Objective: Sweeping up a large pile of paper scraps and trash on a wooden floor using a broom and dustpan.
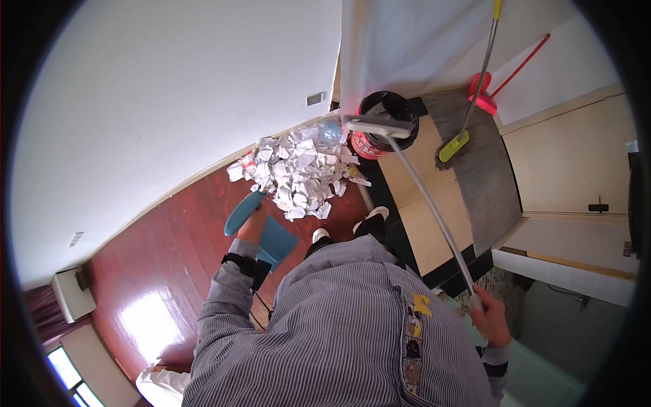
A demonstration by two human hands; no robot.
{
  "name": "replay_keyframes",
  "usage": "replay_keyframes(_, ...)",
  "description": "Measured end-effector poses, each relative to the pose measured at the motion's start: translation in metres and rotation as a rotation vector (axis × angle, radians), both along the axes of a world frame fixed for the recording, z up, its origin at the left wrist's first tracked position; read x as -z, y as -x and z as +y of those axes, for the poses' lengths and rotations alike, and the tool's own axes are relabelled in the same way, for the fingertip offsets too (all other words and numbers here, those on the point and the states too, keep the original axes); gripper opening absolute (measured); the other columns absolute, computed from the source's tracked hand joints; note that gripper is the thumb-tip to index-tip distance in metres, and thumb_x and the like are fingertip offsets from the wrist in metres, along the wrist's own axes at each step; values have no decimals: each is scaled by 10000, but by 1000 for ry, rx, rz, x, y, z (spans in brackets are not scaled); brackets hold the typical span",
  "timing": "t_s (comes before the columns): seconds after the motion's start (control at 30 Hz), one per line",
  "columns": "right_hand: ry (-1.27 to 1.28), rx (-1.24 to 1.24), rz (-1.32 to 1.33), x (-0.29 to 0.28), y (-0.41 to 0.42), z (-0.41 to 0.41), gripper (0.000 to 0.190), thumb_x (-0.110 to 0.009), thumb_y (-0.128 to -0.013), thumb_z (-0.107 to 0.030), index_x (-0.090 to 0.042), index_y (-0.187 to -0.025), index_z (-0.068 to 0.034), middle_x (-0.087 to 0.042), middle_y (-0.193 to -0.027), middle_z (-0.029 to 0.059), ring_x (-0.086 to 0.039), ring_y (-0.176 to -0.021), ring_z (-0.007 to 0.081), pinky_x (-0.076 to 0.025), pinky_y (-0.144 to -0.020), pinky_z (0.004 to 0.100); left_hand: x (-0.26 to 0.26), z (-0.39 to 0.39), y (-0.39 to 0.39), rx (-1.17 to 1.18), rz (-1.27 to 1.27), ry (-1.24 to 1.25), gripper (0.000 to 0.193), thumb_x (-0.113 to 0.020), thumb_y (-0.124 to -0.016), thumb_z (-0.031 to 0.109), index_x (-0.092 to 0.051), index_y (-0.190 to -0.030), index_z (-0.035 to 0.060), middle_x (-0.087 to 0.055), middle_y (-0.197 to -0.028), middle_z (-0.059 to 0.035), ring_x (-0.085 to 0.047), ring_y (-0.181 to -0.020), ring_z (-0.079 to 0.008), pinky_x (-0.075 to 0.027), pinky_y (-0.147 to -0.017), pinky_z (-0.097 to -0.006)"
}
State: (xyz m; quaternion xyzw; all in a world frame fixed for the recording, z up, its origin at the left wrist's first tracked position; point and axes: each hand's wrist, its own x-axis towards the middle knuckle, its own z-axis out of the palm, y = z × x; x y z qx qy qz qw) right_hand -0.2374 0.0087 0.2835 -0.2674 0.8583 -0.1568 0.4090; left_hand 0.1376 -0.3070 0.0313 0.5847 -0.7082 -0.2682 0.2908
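My right hand (489,316) is closed around the lower end of a long grey broom handle. The broom's head (379,127) is raised over the edge of a red bucket (367,145) lined with a black bag, with some scraps inside. My left hand (254,224) grips a blue plastic dustpan (278,244), whose lower part hangs beside my sleeve. In front of my feet, a heap of crumpled and torn white paper (300,168) lies against the wall on the dark red floor. Clear blue-tinted plastic (330,133) rests at the heap's far side, near the bucket.
A mop with a lime-green head (454,146) stands on a grey mat (485,188) at the right. Behind it are a red broom (485,103) and a red dustpan (480,81). A door (564,157) is at the far right. White cloth (163,386) shows at lower left.
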Motion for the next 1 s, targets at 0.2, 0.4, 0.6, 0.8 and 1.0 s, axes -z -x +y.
replay_keyframes(0.2, 92, 77, -365, 47, -16, -3, 500, -535, -669, -11, -421, -1155, 14, -548, -649, 54, -490, -512, 72, -399, -454, 218, 5, 4, -6, -43, 125, -36, 95, -482, -742, 93, -540, -719, 21, -522, -629, -134, -523, -552, -248, -412, -509, -330)
replay_keyframes(0.4, -23, 77, -513, 98, -28, -69, 517, -505, -704, -20, -364, -1200, 10, -543, -656, 78, -485, -518, 93, -394, -462, 211, -10, 19, -31, -176, 235, -1, 113, -476, -767, 102, -568, -793, 41, -507, -598, -88, -478, -502, -175, -394, -487, -285)
replay_keyframes(0.6, -125, 257, -558, 147, -21, -98, 510, -483, -737, -33, -322, -1221, -40, -489, -613, 56, -448, -463, 104, -377, -397, 234, -12, 34, -65, -345, 329, -150, 121, -484, -776, 104, -577, -802, 31, -487, -586, -62, -450, -508, -85, -373, -463, -252)
replay_keyframes(0.8, -197, 346, -661, 191, 1, -128, 131, -488, -765, -59, -411, -870, -46, -436, -584, 30, -425, -442, 102, -366, -366, 246, -21, 34, -65, -379, 116, -334, 126, -507, -783, 130, -558, -773, 15, -493, -595, -52, -451, -518, -90, -369, -462, -249)
replay_keyframes(1.0, -295, 391, -721, 243, 25, -133, 77, -450, -773, -29, -392, -823, -37, -437, -600, 60, -436, -453, 133, -372, -375, 280, -4, 31, -83, -520, 214, -160, 189, -486, -812, 166, -542, -734, 3, -485, -556, -16, -443, -497, -89, -369, -459, -253)
